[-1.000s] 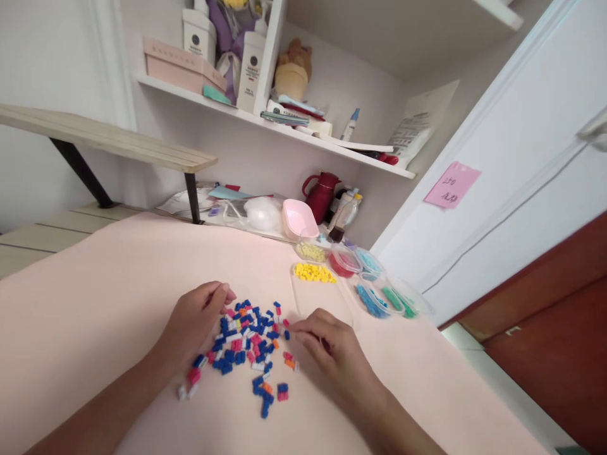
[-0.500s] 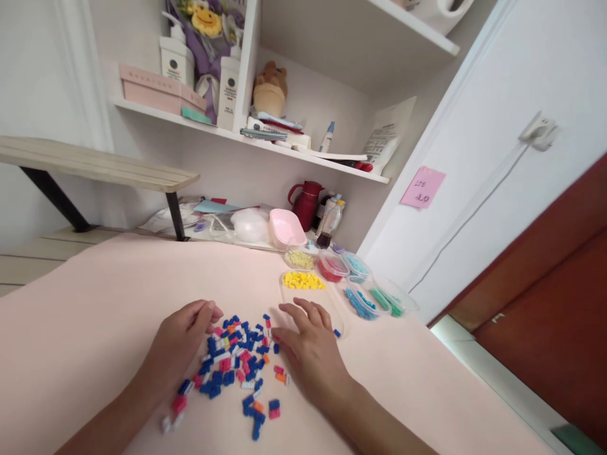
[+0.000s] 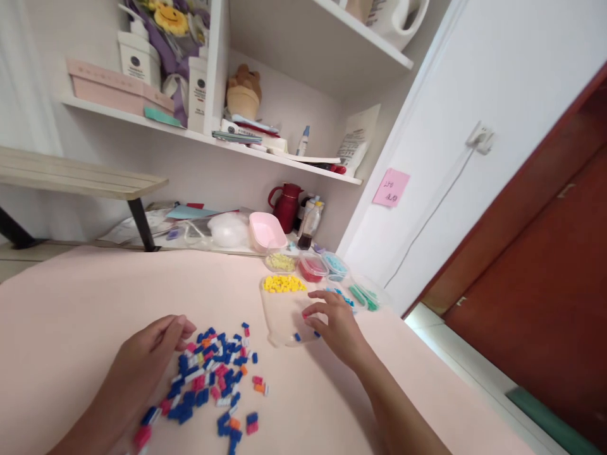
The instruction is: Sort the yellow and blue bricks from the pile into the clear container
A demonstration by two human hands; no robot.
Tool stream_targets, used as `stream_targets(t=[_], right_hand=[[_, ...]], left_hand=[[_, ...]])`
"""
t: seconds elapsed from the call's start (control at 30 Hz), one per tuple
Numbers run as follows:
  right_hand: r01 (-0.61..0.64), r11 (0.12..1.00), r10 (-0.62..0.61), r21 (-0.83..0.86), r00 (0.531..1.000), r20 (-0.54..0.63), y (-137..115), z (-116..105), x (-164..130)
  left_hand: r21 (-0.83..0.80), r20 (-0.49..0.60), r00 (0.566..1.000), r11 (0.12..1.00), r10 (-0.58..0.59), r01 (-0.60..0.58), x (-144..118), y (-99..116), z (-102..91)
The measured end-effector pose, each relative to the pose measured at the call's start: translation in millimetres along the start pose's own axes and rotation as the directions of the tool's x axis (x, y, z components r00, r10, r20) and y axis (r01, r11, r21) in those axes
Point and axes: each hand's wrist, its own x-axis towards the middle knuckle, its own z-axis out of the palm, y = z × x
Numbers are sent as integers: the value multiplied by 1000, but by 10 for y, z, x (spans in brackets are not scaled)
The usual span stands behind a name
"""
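A loose pile of small building bricks (image 3: 208, 373), mostly blue with pink, white and orange ones, lies on the pale pink tabletop. My left hand (image 3: 154, 354) rests at the pile's left side, fingers curled and thumb against the forefinger; whatever it may hold is hidden. Over the right part of a shallow clear tray (image 3: 279, 322) is my right hand (image 3: 334, 319), with a small pink brick (image 3: 305, 316) at its pinched fingertips. Yellow bricks (image 3: 284, 284) fill the tray's far end. Two blue bricks (image 3: 297, 337) lie near its front edge.
Behind the tray stand clear tubs of pale yellow pieces (image 3: 279, 261), red pieces (image 3: 313, 268), light blue pieces (image 3: 334, 264) and green pieces (image 3: 364, 297). A pink bowl (image 3: 267, 231) and a red jug (image 3: 286, 207) stand at the back, under a shelf (image 3: 284, 158).
My right hand has moved from the pile's right edge to over the tray, with a pink brick at its fingertips. A second blue brick shows in the tray. The view has turned right.
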Motion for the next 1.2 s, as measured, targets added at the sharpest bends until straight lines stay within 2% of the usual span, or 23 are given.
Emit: stream_targets(t=[0.1, 0.2, 0.3, 0.4, 0.57, 0.67, 0.73, 0.9, 0.97, 1.1, 1.2], right_hand=[[-18, 999, 21, -41, 997, 80, 119, 25, -12], [19, 1000, -20, 19, 999, 34, 91, 50, -31], [96, 981, -93, 168, 995, -24, -80, 53, -64], [201, 940, -206, 276, 979, -11, -330, 107, -143], [310, 932, -336, 188, 933, 128, -659, 338, -303], [328, 941, -340, 90, 911, 236, -732, 433, -337], [321, 945, -327, 66, 907, 267, -740, 444, -334], [227, 954, -268, 194, 938, 221, -705, 371, -311], [204, 965, -236, 168, 950, 206, -697, 347, -309], [206, 977, -213, 56, 938, 274, -704, 328, -324], [208, 975, -221, 79, 945, 241, -695, 323, -339]], left_hand=[[1, -11, 1000, 1000, 8, -8, -7, 30, -1], [36, -28, 999, 999, 17, -16, -29, 56, 1], [36, -19, 1000, 999, 16, -15, -40, 46, 7], [12, 1, 1000, 1000, 20, -20, -45, 29, 9], [-36, -3, 1000, 999, 23, -24, -78, 69, -2], [-30, -16, 999, 999, 32, -33, -87, 92, -4], [-26, -19, 999, 999, 37, -37, -84, 85, 0], [-27, -13, 999, 999, 35, -35, -78, 36, 11], [-41, -4, 1000, 999, 27, -27, -80, 33, 12], [-27, -7, 1000, 999, 24, -24, -77, 61, 10], [-4, -3, 1000, 1000, 21, -21, -68, 71, 9]])
